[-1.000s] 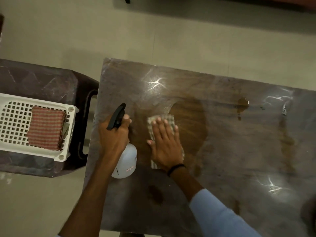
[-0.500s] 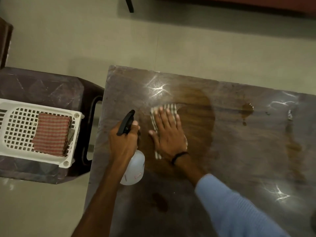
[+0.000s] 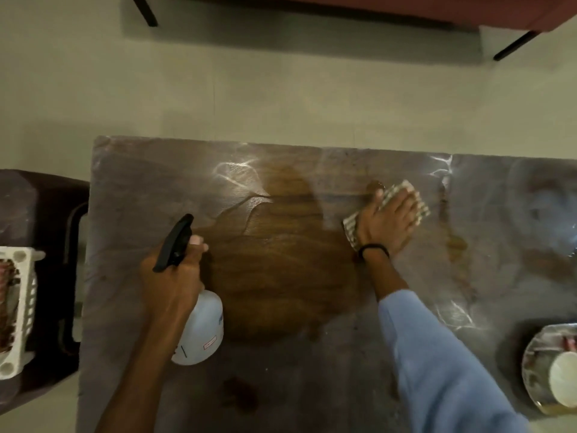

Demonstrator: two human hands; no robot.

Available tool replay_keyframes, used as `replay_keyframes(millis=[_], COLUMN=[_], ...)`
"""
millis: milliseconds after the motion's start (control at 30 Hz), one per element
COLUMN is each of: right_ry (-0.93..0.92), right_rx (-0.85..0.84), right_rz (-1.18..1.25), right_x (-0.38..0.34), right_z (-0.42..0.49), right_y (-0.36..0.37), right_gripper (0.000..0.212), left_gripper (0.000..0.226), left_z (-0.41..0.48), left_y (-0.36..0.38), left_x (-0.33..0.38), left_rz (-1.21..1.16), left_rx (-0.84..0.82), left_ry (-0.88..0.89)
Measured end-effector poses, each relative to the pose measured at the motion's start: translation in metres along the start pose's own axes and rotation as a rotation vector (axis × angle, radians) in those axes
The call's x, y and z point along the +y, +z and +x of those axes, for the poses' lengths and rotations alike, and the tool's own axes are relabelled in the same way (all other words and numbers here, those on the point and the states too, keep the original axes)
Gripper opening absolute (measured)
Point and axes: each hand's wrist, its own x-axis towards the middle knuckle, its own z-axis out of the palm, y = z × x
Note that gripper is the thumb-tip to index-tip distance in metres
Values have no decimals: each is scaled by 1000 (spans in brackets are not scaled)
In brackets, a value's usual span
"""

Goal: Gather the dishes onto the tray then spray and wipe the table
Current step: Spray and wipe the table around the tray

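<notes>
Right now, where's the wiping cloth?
Head view: the checked cloth lies flat under the right hand on the table, right of the big wet patch.

The right hand (image 3: 388, 220) now presses the checked cloth (image 3: 418, 204) far right of the wet patch (image 3: 281, 270) — earlier it lay just beside the spray bottle (image 3: 199, 332) — and a plate (image 3: 540, 370) shows at the table's right edge
</notes>
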Motion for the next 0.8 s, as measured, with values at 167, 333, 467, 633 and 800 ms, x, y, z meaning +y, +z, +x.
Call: replay_keyframes(millis=[167,333,467,633,800], right_ry=[-448,-885,-839,-534,-753], right_rx=[-91,-247,-227,-145,-227], right_rz=[-35,-88,-100,-44,-71], right_x=[-53,-21,21,-17,-93], right_z=[9,-72,-60,13,-20], right_y=[5,6,-1,-7,12], right_gripper=[73,69,66,67,71], left_gripper=[22,20,20,18,17], left_z=[-8,-17,-21,-19,-18], left_y=[25,47,54,57,57], left_x=[0,12,23,20,12], left_rz=[65,79,101,110,99], left_rx=[-33,-48,-54,-23,3], left_ry=[59,7,21,38,16])
